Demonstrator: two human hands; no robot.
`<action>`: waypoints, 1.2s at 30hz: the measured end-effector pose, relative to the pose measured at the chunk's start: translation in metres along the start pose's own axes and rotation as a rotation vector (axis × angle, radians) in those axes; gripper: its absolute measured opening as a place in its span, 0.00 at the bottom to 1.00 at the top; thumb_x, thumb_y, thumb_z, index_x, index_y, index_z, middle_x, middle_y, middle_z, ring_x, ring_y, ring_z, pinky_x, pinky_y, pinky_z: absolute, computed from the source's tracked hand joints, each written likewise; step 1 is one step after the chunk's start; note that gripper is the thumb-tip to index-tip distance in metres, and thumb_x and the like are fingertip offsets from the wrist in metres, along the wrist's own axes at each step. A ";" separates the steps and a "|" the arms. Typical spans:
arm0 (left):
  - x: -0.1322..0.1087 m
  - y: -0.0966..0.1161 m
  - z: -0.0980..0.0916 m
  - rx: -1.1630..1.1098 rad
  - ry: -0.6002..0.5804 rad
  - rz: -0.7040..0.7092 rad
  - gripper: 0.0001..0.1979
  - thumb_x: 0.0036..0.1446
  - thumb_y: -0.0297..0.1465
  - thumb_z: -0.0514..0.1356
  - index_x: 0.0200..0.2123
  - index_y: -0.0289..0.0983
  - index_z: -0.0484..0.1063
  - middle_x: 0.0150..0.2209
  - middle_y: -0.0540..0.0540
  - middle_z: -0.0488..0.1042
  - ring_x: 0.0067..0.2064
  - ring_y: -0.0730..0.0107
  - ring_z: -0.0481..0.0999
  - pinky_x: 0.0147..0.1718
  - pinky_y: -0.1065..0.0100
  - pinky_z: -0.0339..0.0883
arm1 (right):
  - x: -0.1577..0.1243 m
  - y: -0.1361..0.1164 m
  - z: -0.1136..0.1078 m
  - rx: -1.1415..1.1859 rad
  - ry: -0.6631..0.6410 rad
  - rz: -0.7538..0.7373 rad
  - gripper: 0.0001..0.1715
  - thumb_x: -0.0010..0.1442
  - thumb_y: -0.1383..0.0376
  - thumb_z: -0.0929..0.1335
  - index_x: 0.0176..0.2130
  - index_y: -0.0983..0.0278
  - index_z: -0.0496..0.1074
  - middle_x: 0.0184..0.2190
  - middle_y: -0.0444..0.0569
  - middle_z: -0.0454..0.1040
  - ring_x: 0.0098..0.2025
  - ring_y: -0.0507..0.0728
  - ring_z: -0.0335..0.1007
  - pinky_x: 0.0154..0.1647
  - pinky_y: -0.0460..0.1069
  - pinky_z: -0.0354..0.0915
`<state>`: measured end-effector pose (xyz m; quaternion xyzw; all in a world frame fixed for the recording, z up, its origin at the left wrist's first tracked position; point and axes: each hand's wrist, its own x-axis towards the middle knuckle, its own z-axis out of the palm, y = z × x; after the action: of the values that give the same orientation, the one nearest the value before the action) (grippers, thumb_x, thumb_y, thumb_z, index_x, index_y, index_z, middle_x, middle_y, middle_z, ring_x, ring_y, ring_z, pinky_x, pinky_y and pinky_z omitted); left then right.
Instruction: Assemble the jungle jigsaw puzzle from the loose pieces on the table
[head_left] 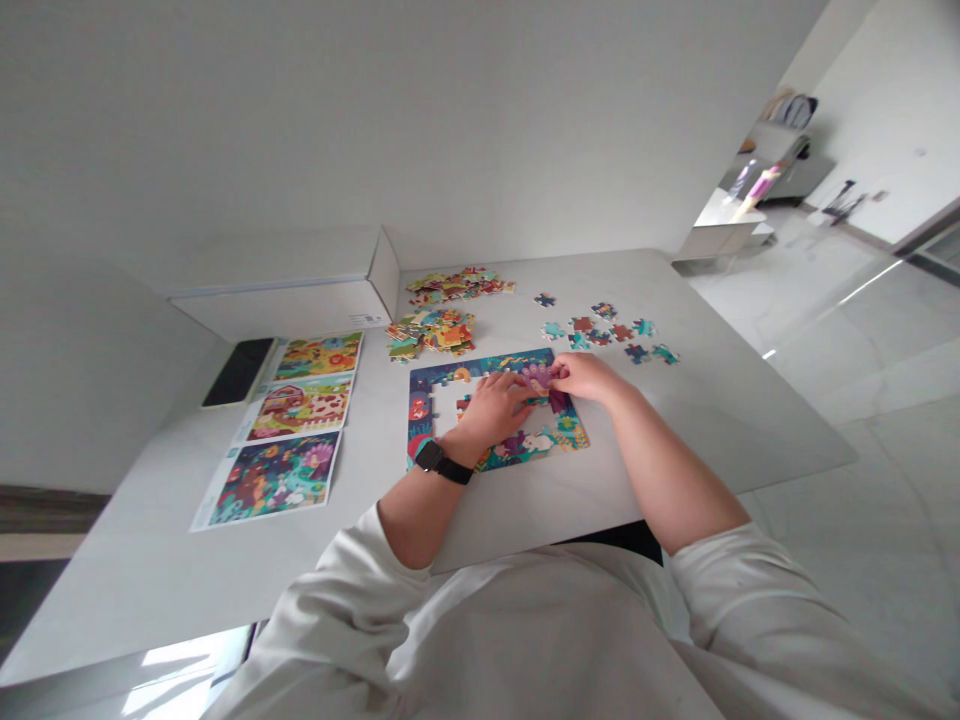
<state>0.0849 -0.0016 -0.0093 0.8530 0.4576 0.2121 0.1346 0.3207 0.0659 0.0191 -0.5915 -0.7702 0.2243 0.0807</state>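
Note:
A partly assembled jigsaw puzzle (450, 380) with a dark blue border lies on the white table (675, 420), and its white middle is unfilled. My left hand (495, 405), with a black watch on the wrist, rests flat on the puzzle with its fingers stretched out. My right hand (585, 375) is at the puzzle's upper right part, fingers pinched on a purple puzzle piece (538, 377) that it presses down. The two hands almost touch at their fingertips.
Several loose pieces (611, 335) lie to the right beyond the puzzle. Two heaps of pieces (435, 335) sit behind it. A sheet with three reference pictures (289, 430) lies at the left, next to a black phone (240, 370) and a white box (300, 290).

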 end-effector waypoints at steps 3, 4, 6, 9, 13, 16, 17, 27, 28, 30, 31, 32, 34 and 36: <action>0.000 -0.003 0.000 -0.020 0.011 -0.005 0.17 0.68 0.34 0.66 0.57 0.51 0.85 0.59 0.40 0.77 0.61 0.44 0.75 0.65 0.43 0.65 | -0.003 -0.004 -0.002 0.001 -0.004 0.001 0.12 0.58 0.64 0.79 0.44 0.57 0.82 0.41 0.49 0.86 0.43 0.61 0.81 0.45 0.51 0.69; -0.001 -0.005 0.000 -0.031 0.023 -0.011 0.17 0.67 0.34 0.66 0.57 0.51 0.84 0.59 0.40 0.77 0.61 0.45 0.75 0.65 0.44 0.65 | -0.004 -0.005 -0.002 0.002 -0.007 0.004 0.12 0.58 0.64 0.79 0.44 0.57 0.82 0.40 0.49 0.86 0.43 0.61 0.81 0.44 0.51 0.69; -0.001 -0.010 -0.001 -0.051 0.062 -0.033 0.17 0.68 0.34 0.65 0.58 0.49 0.84 0.60 0.40 0.78 0.61 0.46 0.75 0.66 0.44 0.65 | -0.005 -0.007 -0.003 -0.001 -0.008 0.005 0.12 0.58 0.64 0.79 0.43 0.57 0.82 0.40 0.49 0.86 0.42 0.62 0.81 0.44 0.52 0.69; -0.001 -0.016 -0.002 -0.056 0.103 -0.074 0.16 0.69 0.34 0.64 0.56 0.47 0.84 0.59 0.40 0.79 0.61 0.48 0.75 0.67 0.45 0.65 | -0.006 -0.009 -0.003 -0.020 -0.004 0.002 0.13 0.58 0.63 0.79 0.44 0.57 0.82 0.39 0.49 0.86 0.43 0.61 0.81 0.44 0.51 0.69; 0.000 -0.016 0.000 -0.019 0.066 -0.092 0.14 0.68 0.35 0.64 0.54 0.47 0.85 0.59 0.40 0.79 0.61 0.46 0.74 0.66 0.43 0.65 | -0.007 -0.011 -0.002 -0.059 0.005 0.007 0.15 0.58 0.64 0.79 0.46 0.58 0.82 0.42 0.51 0.86 0.43 0.62 0.81 0.44 0.51 0.68; 0.000 -0.013 0.003 -0.007 0.046 -0.093 0.13 0.67 0.35 0.65 0.52 0.46 0.86 0.59 0.40 0.79 0.61 0.44 0.75 0.66 0.42 0.66 | -0.007 -0.014 -0.002 -0.082 0.005 0.012 0.15 0.59 0.64 0.78 0.47 0.59 0.81 0.43 0.52 0.86 0.44 0.61 0.80 0.44 0.51 0.68; 0.001 -0.013 0.004 -0.005 0.045 -0.097 0.13 0.67 0.35 0.66 0.52 0.46 0.86 0.60 0.40 0.79 0.62 0.44 0.75 0.66 0.42 0.65 | -0.007 -0.014 -0.002 -0.088 0.001 0.014 0.15 0.59 0.64 0.78 0.47 0.59 0.81 0.43 0.51 0.86 0.44 0.61 0.80 0.44 0.51 0.67; -0.001 -0.011 0.003 0.014 0.037 -0.030 0.18 0.68 0.37 0.64 0.60 0.45 0.81 0.65 0.38 0.77 0.66 0.44 0.73 0.68 0.42 0.64 | -0.006 -0.014 -0.001 -0.108 -0.003 0.005 0.15 0.60 0.58 0.79 0.46 0.57 0.81 0.42 0.50 0.85 0.43 0.61 0.79 0.41 0.50 0.65; -0.001 -0.011 0.003 0.027 0.035 -0.023 0.20 0.68 0.37 0.64 0.61 0.45 0.80 0.66 0.38 0.76 0.66 0.43 0.73 0.68 0.42 0.64 | -0.005 -0.015 -0.001 -0.112 -0.008 0.005 0.15 0.60 0.57 0.79 0.46 0.57 0.81 0.42 0.50 0.85 0.43 0.60 0.79 0.40 0.50 0.65; -0.001 -0.012 0.005 0.065 0.019 -0.015 0.19 0.69 0.38 0.64 0.61 0.45 0.80 0.67 0.37 0.75 0.67 0.42 0.72 0.69 0.41 0.63 | -0.006 -0.016 -0.001 -0.124 -0.011 0.003 0.16 0.61 0.56 0.79 0.47 0.58 0.80 0.44 0.51 0.85 0.44 0.60 0.79 0.40 0.50 0.64; -0.001 -0.013 0.006 0.074 0.012 -0.014 0.19 0.69 0.38 0.63 0.61 0.45 0.80 0.67 0.37 0.75 0.68 0.42 0.71 0.69 0.40 0.63 | -0.006 -0.017 -0.002 -0.130 -0.007 0.000 0.16 0.61 0.56 0.79 0.47 0.58 0.80 0.45 0.51 0.85 0.45 0.61 0.79 0.41 0.50 0.64; -0.001 -0.014 0.007 0.081 0.010 -0.014 0.19 0.69 0.39 0.63 0.61 0.45 0.80 0.67 0.37 0.75 0.68 0.41 0.71 0.69 0.40 0.63 | -0.007 -0.017 -0.004 -0.134 -0.004 -0.004 0.16 0.62 0.56 0.78 0.48 0.58 0.80 0.47 0.52 0.85 0.46 0.61 0.79 0.41 0.50 0.64; -0.002 -0.016 0.008 0.094 0.002 -0.007 0.19 0.70 0.39 0.62 0.61 0.45 0.80 0.68 0.37 0.75 0.69 0.40 0.71 0.69 0.39 0.64 | -0.009 -0.016 -0.007 -0.135 -0.008 -0.018 0.17 0.63 0.55 0.78 0.49 0.58 0.80 0.48 0.51 0.85 0.47 0.61 0.79 0.42 0.50 0.64; -0.003 -0.016 0.008 0.103 -0.008 0.005 0.20 0.70 0.40 0.62 0.63 0.46 0.79 0.69 0.37 0.73 0.70 0.40 0.71 0.71 0.38 0.62 | -0.010 -0.015 -0.011 -0.132 -0.031 -0.028 0.19 0.62 0.55 0.79 0.51 0.57 0.80 0.47 0.50 0.85 0.46 0.60 0.79 0.41 0.49 0.64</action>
<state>0.0754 0.0041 -0.0239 0.8608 0.4652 0.1851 0.0918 0.3153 0.0561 0.0368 -0.5811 -0.7928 0.1811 0.0327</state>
